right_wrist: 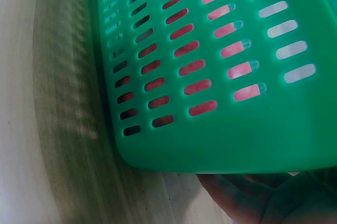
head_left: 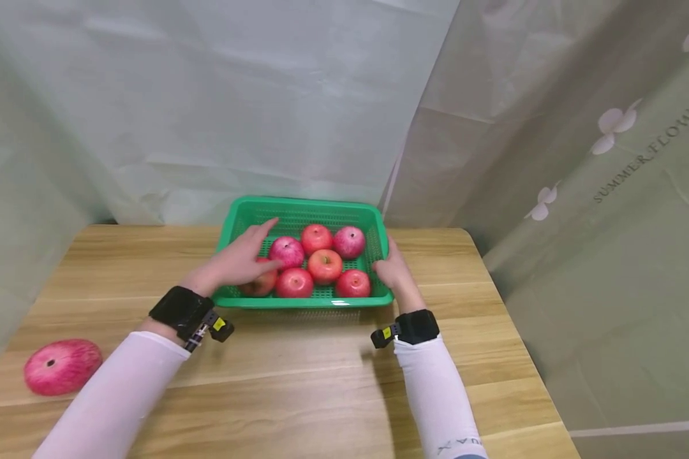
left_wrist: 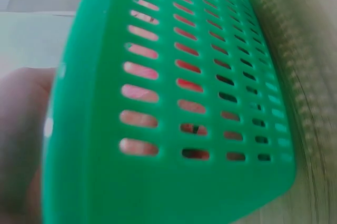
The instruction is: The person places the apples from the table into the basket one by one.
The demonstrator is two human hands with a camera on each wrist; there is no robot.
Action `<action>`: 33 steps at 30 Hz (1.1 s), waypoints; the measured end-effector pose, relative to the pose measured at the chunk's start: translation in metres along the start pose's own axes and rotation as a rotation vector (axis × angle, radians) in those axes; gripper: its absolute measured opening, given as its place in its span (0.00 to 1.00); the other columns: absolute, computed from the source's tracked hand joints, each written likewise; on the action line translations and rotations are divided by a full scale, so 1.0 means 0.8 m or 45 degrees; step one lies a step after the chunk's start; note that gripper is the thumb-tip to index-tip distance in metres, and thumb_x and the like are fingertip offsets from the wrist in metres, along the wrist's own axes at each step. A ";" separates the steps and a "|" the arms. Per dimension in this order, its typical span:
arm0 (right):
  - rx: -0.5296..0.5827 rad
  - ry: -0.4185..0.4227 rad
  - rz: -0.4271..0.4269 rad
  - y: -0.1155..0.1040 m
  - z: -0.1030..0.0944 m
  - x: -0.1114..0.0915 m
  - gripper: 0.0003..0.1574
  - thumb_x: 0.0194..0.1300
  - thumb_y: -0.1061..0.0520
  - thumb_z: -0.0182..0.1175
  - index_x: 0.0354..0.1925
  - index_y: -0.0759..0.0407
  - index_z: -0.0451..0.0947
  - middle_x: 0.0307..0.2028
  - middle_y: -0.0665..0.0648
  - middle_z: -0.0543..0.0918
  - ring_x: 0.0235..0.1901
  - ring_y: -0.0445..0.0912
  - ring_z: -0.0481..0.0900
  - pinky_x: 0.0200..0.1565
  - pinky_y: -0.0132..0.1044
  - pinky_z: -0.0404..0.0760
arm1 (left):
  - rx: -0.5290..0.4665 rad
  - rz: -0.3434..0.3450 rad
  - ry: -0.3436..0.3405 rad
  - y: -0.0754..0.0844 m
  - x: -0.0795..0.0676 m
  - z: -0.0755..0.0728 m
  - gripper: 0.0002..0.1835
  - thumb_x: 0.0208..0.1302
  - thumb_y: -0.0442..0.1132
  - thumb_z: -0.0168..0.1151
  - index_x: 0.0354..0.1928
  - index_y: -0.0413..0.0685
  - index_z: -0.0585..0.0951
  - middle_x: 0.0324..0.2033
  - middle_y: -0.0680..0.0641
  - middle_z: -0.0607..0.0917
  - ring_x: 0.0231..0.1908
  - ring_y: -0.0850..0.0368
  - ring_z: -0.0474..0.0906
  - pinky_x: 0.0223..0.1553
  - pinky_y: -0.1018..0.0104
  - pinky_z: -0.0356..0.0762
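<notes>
A green plastic basket [head_left: 304, 302] with slotted walls sits near the table's back edge, with several red and pink apples [head_left: 325, 266] inside. My left hand [head_left: 244, 258] reaches over its left end, fingers extended and thumb spread. Beneath that hand, a darker red apple [head_left: 259, 284] is partly hidden; whether the hand touches it I cannot tell. On the right end, my right hand [head_left: 395, 271] holds the basket's side, thumb over the rim and fingers outside. In the right wrist view, fingers [right_wrist: 237, 197] show past the basket wall [right_wrist: 221, 145].
A streaked pink apple [head_left: 63, 366] lies alone at the table's left, beside my left sleeve [head_left: 117, 389]. Pale hanging sheets [head_left: 252, 115] stand behind the wooden table [head_left: 298, 395], and a patterned curtain [head_left: 580, 268] runs along its right side.
</notes>
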State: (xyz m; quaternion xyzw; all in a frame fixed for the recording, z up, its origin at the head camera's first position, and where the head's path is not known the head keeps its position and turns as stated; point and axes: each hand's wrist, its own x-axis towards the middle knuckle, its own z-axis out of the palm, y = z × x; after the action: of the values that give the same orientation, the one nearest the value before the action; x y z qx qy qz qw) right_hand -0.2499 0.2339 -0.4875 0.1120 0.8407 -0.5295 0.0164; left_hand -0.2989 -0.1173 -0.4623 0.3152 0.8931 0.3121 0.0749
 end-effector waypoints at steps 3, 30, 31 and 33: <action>-0.003 0.007 0.008 0.001 -0.001 0.000 0.61 0.60 0.75 0.55 0.87 0.50 0.49 0.75 0.66 0.67 0.70 0.62 0.67 0.67 0.65 0.71 | -0.008 0.021 0.007 0.000 -0.006 -0.003 0.50 0.73 0.42 0.70 0.85 0.35 0.50 0.75 0.25 0.62 0.73 0.30 0.63 0.72 0.33 0.64; -0.021 0.007 -0.006 -0.001 0.000 -0.002 0.60 0.60 0.75 0.55 0.86 0.52 0.50 0.75 0.65 0.67 0.70 0.61 0.66 0.69 0.65 0.69 | -0.061 0.042 0.321 -0.023 -0.168 -0.045 0.45 0.73 0.40 0.70 0.84 0.41 0.57 0.75 0.30 0.62 0.71 0.24 0.61 0.61 0.19 0.63; -0.016 0.007 -0.004 0.000 0.000 -0.002 0.60 0.60 0.75 0.55 0.86 0.52 0.50 0.75 0.65 0.67 0.70 0.61 0.66 0.68 0.65 0.69 | -0.059 0.034 0.335 -0.027 -0.177 -0.045 0.45 0.73 0.40 0.71 0.84 0.41 0.57 0.75 0.30 0.62 0.71 0.24 0.61 0.62 0.20 0.62; -0.013 0.009 -0.001 0.001 -0.002 -0.002 0.61 0.59 0.75 0.55 0.87 0.51 0.50 0.74 0.66 0.68 0.68 0.61 0.66 0.67 0.64 0.70 | -0.056 0.011 0.357 -0.037 -0.195 -0.044 0.46 0.72 0.39 0.72 0.84 0.42 0.58 0.75 0.30 0.62 0.71 0.24 0.61 0.68 0.24 0.59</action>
State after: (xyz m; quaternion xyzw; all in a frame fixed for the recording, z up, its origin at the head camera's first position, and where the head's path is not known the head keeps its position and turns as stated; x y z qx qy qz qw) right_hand -0.2482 0.2349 -0.4873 0.1134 0.8435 -0.5248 0.0138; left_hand -0.2023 -0.2486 -0.4617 0.2706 0.8863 0.3730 -0.0452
